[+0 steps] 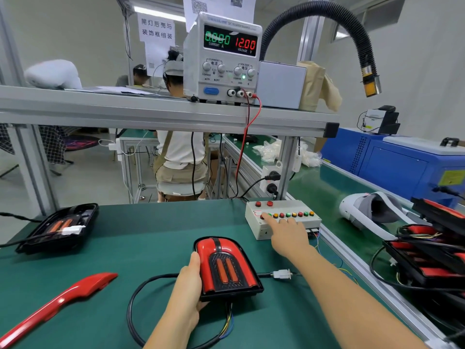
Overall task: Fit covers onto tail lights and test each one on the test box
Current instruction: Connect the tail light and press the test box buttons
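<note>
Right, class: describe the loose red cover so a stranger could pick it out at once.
Start at the green worktop and go to its near left corner. There, left of the tail light gripped by the left hand, lies the loose red cover. Unlike that light, it is a long, glossy, all-red strip without black housing or cable.

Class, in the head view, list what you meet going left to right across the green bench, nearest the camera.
Red cover → left hand → tail light → test box → headset
</note>
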